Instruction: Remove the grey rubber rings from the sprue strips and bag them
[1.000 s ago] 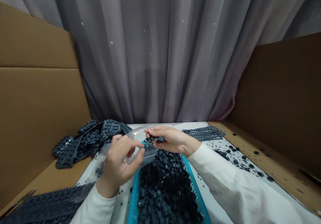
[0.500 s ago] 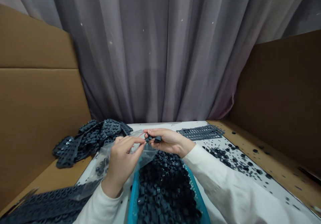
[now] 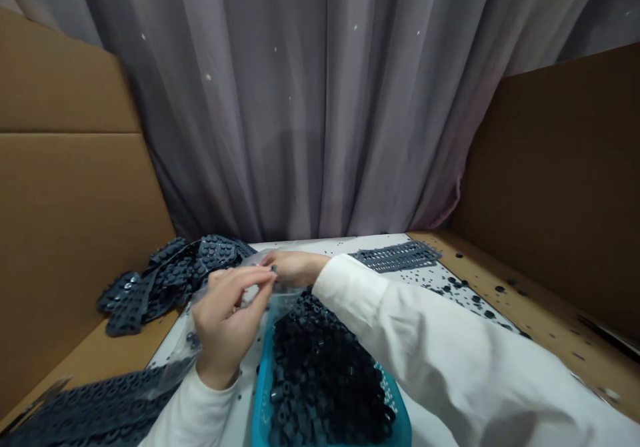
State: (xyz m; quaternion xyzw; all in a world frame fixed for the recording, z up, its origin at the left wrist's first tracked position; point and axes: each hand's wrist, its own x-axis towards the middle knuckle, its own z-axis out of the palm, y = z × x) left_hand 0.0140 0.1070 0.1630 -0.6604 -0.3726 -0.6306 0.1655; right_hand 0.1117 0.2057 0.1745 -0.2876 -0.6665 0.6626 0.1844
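My left hand (image 3: pixel 227 317) is closed in a pinch, with a small dark rubber piece (image 3: pixel 274 269) at its fingertips. Just beyond it, my right hand (image 3: pixel 295 268) reaches left over a clear plastic bag (image 3: pixel 287 300). Its fingers are hidden behind my left hand, so what they hold does not show. Below both hands stands a blue plastic basket (image 3: pixel 265 383). Heaped inside are many small dark rubber pieces (image 3: pixel 320 380), some shaped like short tubes.
Dark studded rubber sheets (image 3: pixel 175 273) are piled at the left, with holed strips (image 3: pixel 100 407) nearer me. A perforated sheet (image 3: pixel 397 257) lies at the back right, close to scattered dark scraps (image 3: pixel 463 293). Cardboard walls (image 3: pixel 560 167) stand on both sides, with a curtain (image 3: pixel 300 100) behind.
My right hand has moved left and turned over, from holding several dark pieces in view to reaching behind my left fingers at the bag. My left hand stays pinched, slightly further left.
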